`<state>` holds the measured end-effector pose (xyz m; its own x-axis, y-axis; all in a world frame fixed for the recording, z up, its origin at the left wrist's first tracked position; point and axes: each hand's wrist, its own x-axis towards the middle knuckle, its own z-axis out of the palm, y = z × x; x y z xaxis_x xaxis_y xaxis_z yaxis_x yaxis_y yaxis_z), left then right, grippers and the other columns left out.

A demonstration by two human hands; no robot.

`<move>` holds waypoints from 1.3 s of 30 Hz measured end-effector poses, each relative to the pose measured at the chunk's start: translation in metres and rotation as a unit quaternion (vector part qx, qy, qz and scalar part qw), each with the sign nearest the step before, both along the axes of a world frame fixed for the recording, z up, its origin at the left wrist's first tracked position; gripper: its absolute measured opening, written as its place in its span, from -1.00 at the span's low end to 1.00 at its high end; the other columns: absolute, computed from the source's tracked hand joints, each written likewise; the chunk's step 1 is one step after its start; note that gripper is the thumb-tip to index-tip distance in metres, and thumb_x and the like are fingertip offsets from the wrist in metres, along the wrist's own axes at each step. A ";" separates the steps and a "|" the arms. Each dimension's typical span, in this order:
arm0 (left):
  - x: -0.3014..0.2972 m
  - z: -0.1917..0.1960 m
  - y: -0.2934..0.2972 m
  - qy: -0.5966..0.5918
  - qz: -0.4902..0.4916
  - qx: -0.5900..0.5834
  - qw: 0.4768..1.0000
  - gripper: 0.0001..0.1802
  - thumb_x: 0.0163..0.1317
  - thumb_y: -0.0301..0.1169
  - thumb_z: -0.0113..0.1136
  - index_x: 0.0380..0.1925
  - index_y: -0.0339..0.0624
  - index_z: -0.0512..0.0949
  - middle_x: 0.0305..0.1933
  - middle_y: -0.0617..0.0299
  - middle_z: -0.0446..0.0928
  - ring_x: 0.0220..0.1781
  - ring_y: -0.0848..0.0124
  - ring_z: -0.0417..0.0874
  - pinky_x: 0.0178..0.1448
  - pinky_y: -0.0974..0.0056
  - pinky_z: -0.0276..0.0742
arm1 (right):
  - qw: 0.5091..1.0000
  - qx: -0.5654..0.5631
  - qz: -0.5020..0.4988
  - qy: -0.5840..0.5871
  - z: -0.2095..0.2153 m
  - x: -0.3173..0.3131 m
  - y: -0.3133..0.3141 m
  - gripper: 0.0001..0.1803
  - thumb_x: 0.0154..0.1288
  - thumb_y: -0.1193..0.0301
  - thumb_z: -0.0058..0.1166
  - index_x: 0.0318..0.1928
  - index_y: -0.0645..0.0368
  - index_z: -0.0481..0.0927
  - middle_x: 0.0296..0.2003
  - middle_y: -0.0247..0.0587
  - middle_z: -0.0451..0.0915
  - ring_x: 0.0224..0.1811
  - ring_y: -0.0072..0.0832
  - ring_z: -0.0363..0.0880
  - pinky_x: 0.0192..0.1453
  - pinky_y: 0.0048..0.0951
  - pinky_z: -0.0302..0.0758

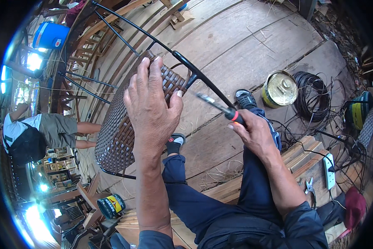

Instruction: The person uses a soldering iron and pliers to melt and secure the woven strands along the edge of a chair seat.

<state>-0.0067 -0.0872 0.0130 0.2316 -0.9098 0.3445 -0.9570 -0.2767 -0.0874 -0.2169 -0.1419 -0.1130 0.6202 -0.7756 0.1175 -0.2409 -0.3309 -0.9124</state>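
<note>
Right now, the left hand point(151, 99) lies over the woven brown piece point(118, 128), its back turned up, its fingers stretched out and lightly spread toward the upper edge of the weave, and its thumb set apart on the right. The piece sits left of the person's legs, tilted on a black metal frame point(211, 87) whose thin bars run out toward the upper left and whose thicker bar slants down past the weave's right end. The right hand point(255, 133) has its fingers closed around the black-and-red handle of a slim tool point(219, 107); the metal end points up and left toward the frame, apart from the weave. Beyond that hand, a round lidded can point(280, 89) stands on the plank floor point(232, 45), just beside a coil of dark strand point(312, 96). Nearer the person's right side, a pair of snips point(310, 186) lies on a wooden surface point(306, 169), close to a white power strip point(329, 171), with a dark red cloth point(355, 207) farther right. At the lower left is a dark can with a yellow patch point(111, 206); above it, a co-worker in shorts point(49, 133) stands well apart from the hands.
</note>
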 end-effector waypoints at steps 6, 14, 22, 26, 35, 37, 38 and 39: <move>-0.011 -0.006 -0.006 -0.036 0.014 -0.004 0.999 -0.18 0.06 -0.18 0.23 0.36 -0.09 0.21 0.38 -0.04 0.15 0.36 0.03 0.21 0.39 -0.15 0.07 | 0.986 0.065 -0.142 -0.051 -0.011 -0.003 -0.008 -0.73 0.26 0.33 0.23 -0.13 0.21 0.55 -0.52 -0.19 0.47 -0.48 -0.44 0.46 -0.32 -0.42 0.44; -0.016 -0.016 -0.015 -0.093 0.057 -0.051 0.993 -0.14 -0.05 -0.13 0.36 0.31 -0.05 0.28 0.37 -0.01 0.18 0.30 -0.03 0.24 0.30 -0.15 0.12 | 0.977 0.046 -0.167 -0.124 0.016 -0.009 -0.016 -0.81 0.31 0.49 0.09 -0.09 0.26 0.54 -0.41 -0.41 0.47 -0.34 -0.64 0.40 -0.22 -0.54 0.40; -0.014 -0.024 0.008 0.002 -0.018 -0.170 0.985 -0.24 0.01 -0.21 0.36 0.24 -0.13 0.33 0.35 -0.10 0.14 0.28 -0.06 0.26 0.33 -0.22 0.16 | 0.989 0.050 -0.114 -0.081 0.131 -0.065 -0.015 -0.80 0.39 0.44 -0.01 -0.05 0.27 0.52 -0.51 -0.46 0.35 -0.56 -0.80 0.19 -0.50 -0.71 0.08; -0.035 -0.014 0.081 0.166 -0.057 -0.263 0.949 -0.59 0.09 -0.40 0.30 -0.03 -0.21 0.50 0.10 0.06 0.43 0.12 0.07 0.44 0.22 0.02 0.35 | 0.977 0.095 -0.090 -0.171 0.180 -0.075 0.028 -0.70 0.36 0.31 0.07 -0.09 0.32 0.45 -0.56 -0.35 0.36 -0.65 -0.72 0.23 -0.60 -0.67 0.14; 0.002 -0.056 0.274 0.373 0.303 -0.283 0.830 -0.83 0.32 -0.37 0.15 -0.22 -0.24 0.55 -0.34 0.01 0.60 -0.34 0.21 0.65 -0.25 0.20 0.54 | 0.869 0.449 0.195 -0.075 0.132 0.012 0.171 -0.81 0.29 0.43 0.15 -0.14 0.20 0.48 -0.44 -0.43 0.47 -0.45 -0.72 0.39 -0.39 -0.63 0.33; 0.012 -0.051 0.281 0.364 0.302 -0.278 0.836 -0.83 0.30 -0.36 0.16 -0.22 -0.24 0.55 -0.27 -0.02 0.59 -0.23 0.17 0.65 -0.17 0.17 0.55 | 0.888 0.414 0.194 -0.051 0.091 0.031 0.197 -0.89 0.34 0.45 0.10 -0.21 0.18 0.46 -0.47 -0.47 0.42 -0.46 -0.73 0.33 -0.38 -0.65 0.29; 0.018 -0.047 0.282 0.338 0.302 -0.255 0.854 -0.81 0.25 -0.36 0.21 -0.23 -0.24 0.56 -0.13 -0.02 0.55 -0.08 0.13 0.59 -0.02 0.13 0.50 | 0.899 0.395 0.188 -0.023 0.077 0.040 0.205 -0.88 0.34 0.45 0.10 -0.23 0.19 0.44 -0.48 -0.48 0.39 -0.46 -0.72 0.31 -0.38 -0.64 0.28; 0.021 -0.044 0.282 0.310 0.302 -0.232 0.871 -0.80 0.21 -0.35 0.25 -0.25 -0.23 0.56 0.00 -0.02 0.50 0.07 0.09 0.52 0.12 0.08 0.44 | 0.907 0.379 0.181 -0.020 0.061 0.048 0.212 -0.87 0.34 0.44 0.11 -0.22 0.19 0.45 -0.48 -0.49 0.39 -0.46 -0.72 0.30 -0.39 -0.62 0.28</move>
<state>0.0147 0.1943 -0.0305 0.8919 -0.3548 0.2804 -0.4484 -0.6136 0.6500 -0.1692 0.0698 -0.0523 0.8572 -0.3888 -0.3377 -0.2044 0.3450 -0.9161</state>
